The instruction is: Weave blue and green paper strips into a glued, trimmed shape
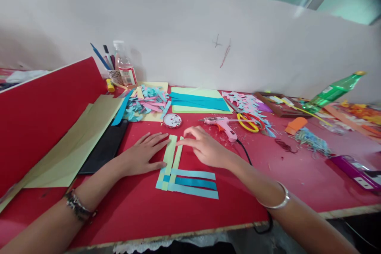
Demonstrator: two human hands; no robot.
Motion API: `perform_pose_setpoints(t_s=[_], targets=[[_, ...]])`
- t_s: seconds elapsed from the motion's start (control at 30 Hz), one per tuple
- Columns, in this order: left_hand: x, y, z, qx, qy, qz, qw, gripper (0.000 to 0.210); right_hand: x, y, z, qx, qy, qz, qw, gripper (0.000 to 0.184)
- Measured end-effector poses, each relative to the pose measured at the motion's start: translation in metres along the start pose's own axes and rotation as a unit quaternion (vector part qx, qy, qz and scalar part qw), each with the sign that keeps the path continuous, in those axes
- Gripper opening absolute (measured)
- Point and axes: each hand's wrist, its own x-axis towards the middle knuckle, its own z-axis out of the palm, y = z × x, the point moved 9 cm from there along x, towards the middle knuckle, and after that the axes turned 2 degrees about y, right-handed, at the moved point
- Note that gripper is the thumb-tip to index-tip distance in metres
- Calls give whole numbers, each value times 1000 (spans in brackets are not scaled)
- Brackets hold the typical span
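Note:
Several paper strips cross each other on the red table. Two pale green strips (170,152) run away from me, over and under light blue strips (196,193) and a darker blue strip (195,183) that stretch to the right. My left hand (143,154) lies flat with its fingers spread, fingertips and thumb at the left edge of the green strips. Above the right green strip (178,151), my right hand (205,147) has its index finger stretched to the strip's far end. Its other fingers are bent, and I see nothing held in them.
A pink glue gun (223,124) with a black cord, yellow-handled scissors (248,123) and a round lid (172,120) lie beyond my hands. Paper scraps (145,101), a plastic bottle (125,65), blue strips on sheets (199,102) and a tilted green bottle (333,93) stand farther back.

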Motion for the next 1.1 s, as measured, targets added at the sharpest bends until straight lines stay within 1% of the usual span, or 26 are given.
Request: perform_pose_setpoints(t_s=[0.03,0.2,0.3,0.63,0.77,0.87,1.0,1.1], targets=[[0,0,-1,2,1,-1,1000,68,3,-2,6,-4,-5,-5,1000,51],[0,1,-1,-2,-16,-9,1000,69,6,10,29,-44,-27,25,998,52],[0,1,-1,-3,-20,-18,1000,70,4,13,38,-62,-46,29,997,52],[1,2,-1,-1,-32,-21,999,71,1,17,35,-69,-26,47,996,49],[0,2,1,-1,-33,-21,999,74,0,17,34,-70,-20,52,996,48],[0,2,0,-1,-25,-14,1000,78,-1,8,34,-51,-19,27,998,51],[-1,2,2,6,-23,-22,999,87,-2,-11,40,-20,-58,-40,997,53],[-1,4,2,15,-21,-27,999,91,-2,-16,39,-15,-59,-50,997,54]])
